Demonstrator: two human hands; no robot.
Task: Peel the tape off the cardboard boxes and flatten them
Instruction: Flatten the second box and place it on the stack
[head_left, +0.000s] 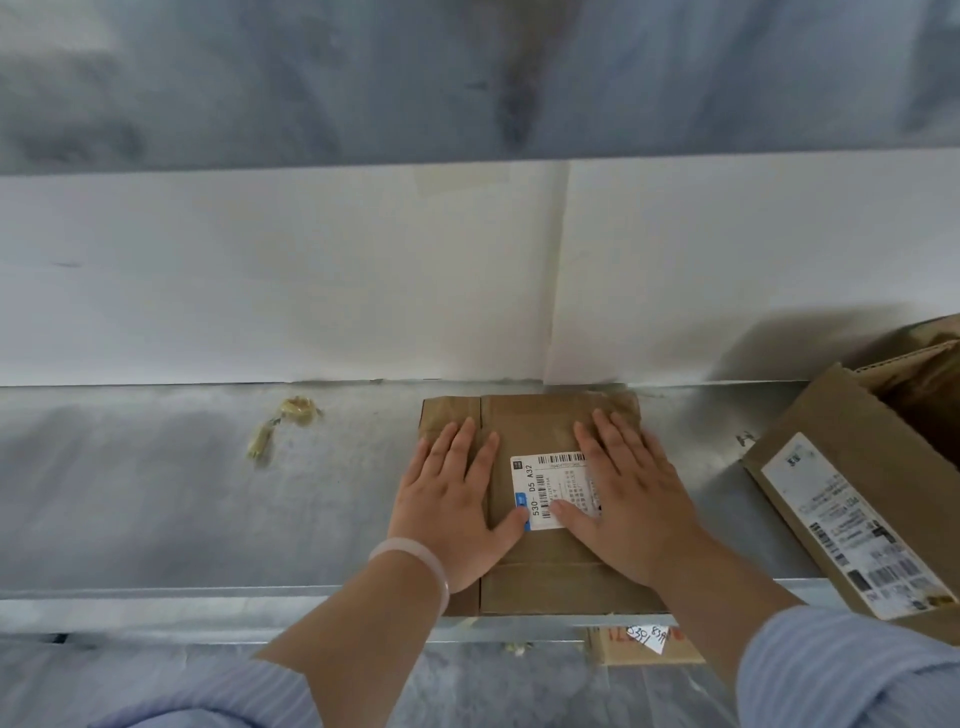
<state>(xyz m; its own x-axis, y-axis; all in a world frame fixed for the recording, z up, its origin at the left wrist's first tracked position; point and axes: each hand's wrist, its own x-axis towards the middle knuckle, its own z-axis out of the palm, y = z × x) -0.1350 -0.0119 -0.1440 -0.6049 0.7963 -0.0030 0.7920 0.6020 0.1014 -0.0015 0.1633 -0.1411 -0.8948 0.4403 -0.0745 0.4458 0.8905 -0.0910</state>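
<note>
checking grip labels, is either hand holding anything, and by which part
Nothing is held. The left hand and right hand lie flat, fingers straight, pressing on the top face of the flattened cardboard box.

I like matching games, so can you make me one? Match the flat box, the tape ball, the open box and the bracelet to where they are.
1 flat box
2 tape ball
3 open box
4 bracelet

A on the left wrist
B far right
C under the left hand and right hand
D on the table, left of the hands

Pairs: 1-C, 2-D, 3-B, 4-A
</note>
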